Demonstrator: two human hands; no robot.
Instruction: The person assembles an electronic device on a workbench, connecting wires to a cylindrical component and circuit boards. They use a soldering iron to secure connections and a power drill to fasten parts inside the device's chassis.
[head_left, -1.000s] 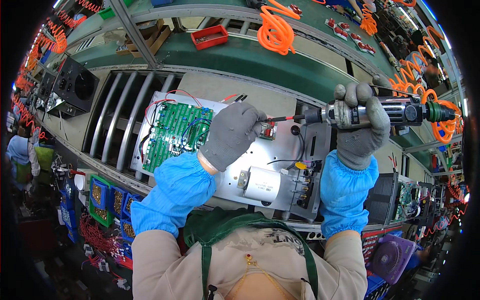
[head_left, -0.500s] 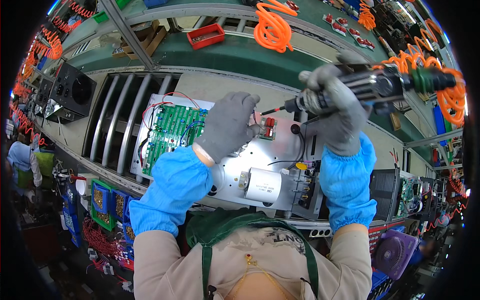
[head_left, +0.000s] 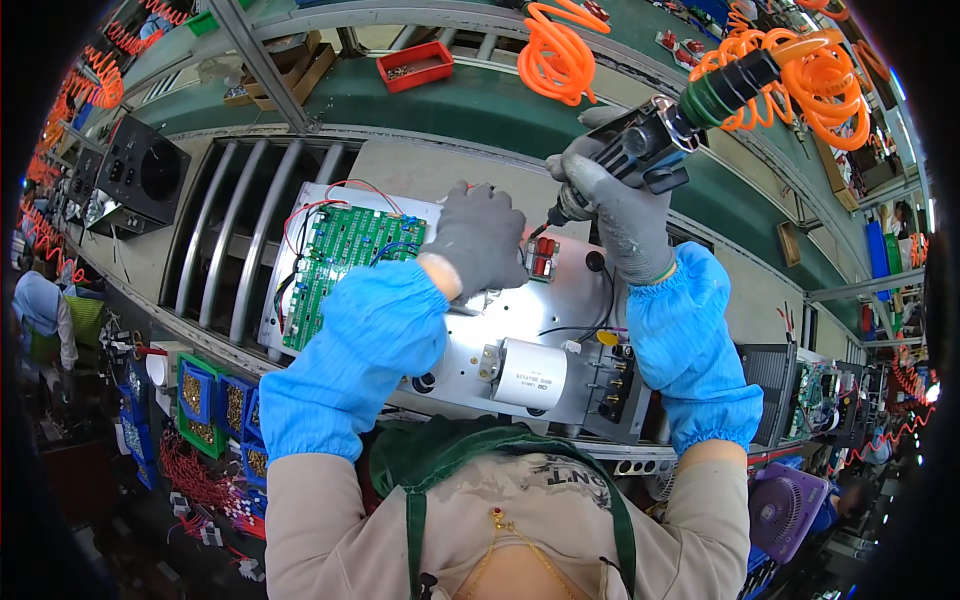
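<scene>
My right hand (head_left: pixel 625 215), in a grey glove, is wrapped round a black and silver air screwdriver (head_left: pixel 645 145). The tool leans down to the left, its bit at the far left corner of a small circuit board with red parts (head_left: pixel 543 260). Just left of that board, my gloved left hand (head_left: pixel 480 240) rests low over the metal plate (head_left: pixel 470 340) with fingers bent; whatever they pinch is hidden. The plate also carries a large green circuit board (head_left: pixel 345 260) with red, black and blue wires, a white cylindrical capacitor (head_left: pixel 530 372) and a black terminal block (head_left: pixel 615 385).
Metal rollers (head_left: pixel 235 240) run left of the plate. Beyond it, a red bin (head_left: pixel 415 66) of small parts stands on a green bench, with an orange coiled hose (head_left: pixel 557 60) hanging nearby. A black box (head_left: pixel 140 175) sits far left; blue screw bins (head_left: pixel 197 395) are at near left.
The screwdriver has swung to a steeper tilt, and its bit has come down to the small board. My left hand has shifted slightly right, its fingers lower beside the board.
</scene>
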